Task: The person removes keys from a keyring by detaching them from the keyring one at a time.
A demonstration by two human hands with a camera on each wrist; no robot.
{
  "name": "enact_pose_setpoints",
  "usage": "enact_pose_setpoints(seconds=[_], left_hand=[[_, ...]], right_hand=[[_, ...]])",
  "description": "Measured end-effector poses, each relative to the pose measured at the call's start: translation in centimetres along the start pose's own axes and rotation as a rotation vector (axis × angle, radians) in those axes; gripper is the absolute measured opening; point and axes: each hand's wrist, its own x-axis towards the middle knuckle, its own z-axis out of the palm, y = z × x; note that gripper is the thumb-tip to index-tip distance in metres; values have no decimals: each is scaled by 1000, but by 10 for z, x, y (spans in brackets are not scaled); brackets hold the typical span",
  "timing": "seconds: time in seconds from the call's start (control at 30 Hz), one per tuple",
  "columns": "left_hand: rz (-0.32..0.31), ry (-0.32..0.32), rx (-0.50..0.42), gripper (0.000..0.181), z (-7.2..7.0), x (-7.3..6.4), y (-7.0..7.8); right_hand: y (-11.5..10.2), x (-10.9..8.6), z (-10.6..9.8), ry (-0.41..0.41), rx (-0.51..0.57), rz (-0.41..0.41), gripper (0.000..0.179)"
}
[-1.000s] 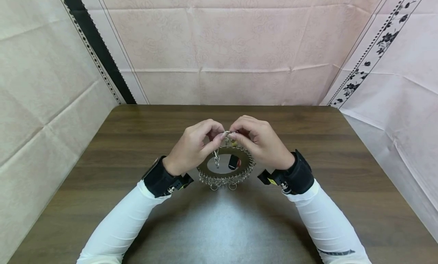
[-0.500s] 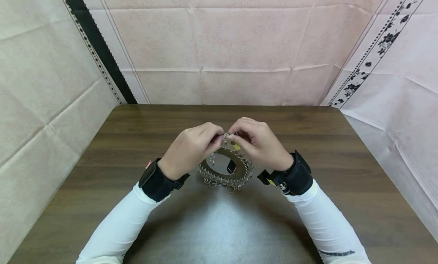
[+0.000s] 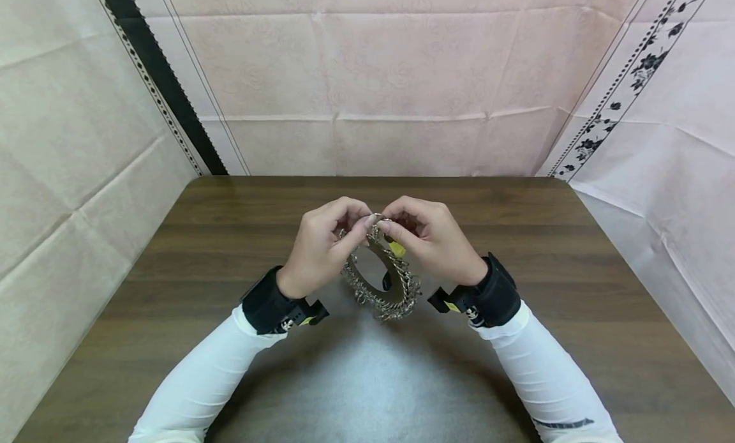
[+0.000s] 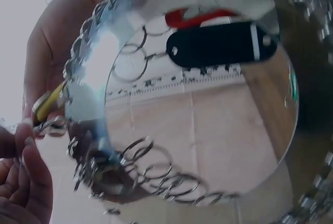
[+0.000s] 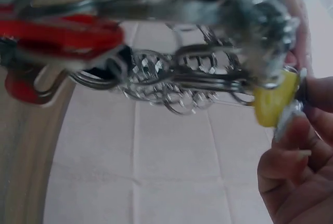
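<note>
A flat, wide metal ring [image 3: 396,293] hangs tilted below both hands, above the table. Linked small rings edge it, and its middle is open. My left hand [image 3: 318,248] pinches a small metal ring [image 3: 376,217] at its top between thumb and forefinger. From the other side my right hand [image 3: 439,242] pinches the same spot, its fingertips almost meeting the left ones. A yellow tag [image 5: 276,99] sits by the fingers in the right wrist view. Through the opening in the left wrist view show a black key tag [image 4: 221,44] and a red piece [image 4: 200,17]. The exact grip is partly hidden.
The brown wooden table [image 3: 367,385] lies beneath the hands. Pale cloth [image 3: 373,79] hangs behind it and along both sides. Dark cameras are strapped to both wrists. Several loose loops [image 4: 171,182] dangle from the ring in the left wrist view.
The wide ring has turned more edge-on and tilted down to the right. The left hand rolled over and back again, its thumb showing once more. The right hand has barely moved.
</note>
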Motion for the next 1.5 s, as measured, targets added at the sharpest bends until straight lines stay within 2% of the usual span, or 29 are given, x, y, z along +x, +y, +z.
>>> enact_pose_setpoints(seconds=[0.17, 0.33, 0.53, 0.7, 0.8, 0.97, 1.07, 1.27, 1.37, 1.5], left_hand=[[-26, 34, -61, 6, 3, -1, -1], [-11, 10, -16, 7, 1, 0, -1], [41, -39, 93, 6, -2, 1, 0], [104, -80, 177, 4, -4, 2, 1], [154, -101, 283, 4, -6, 3, 4], [273, -105, 503, 6, -8, 2, 10], [300, -97, 539, 5, -8, 1, 11], [236, -66, 453, 4, -6, 1, 11], [180, -34, 395, 5, -5, 0, 10], [88, 18, 321, 4, -4, 0, 10]], right_hand=[[3, 0, 5, 44, 11, -15, 5], [1, 0, 6, 67, -23, -29, 8], [-2, 0, 4, 65, -81, -55, 9], [-4, -1, 1, 51, -164, -112, 10], [-4, -1, 1, 35, -206, -150, 9], [-6, -1, 3, -4, -231, -179, 7], [-6, -2, 4, -10, -227, -162, 6], [-7, -4, 4, -14, -185, -69, 10], [-7, -3, 4, -8, -161, -34, 11], [-7, -2, 5, 19, -145, -26, 10]])
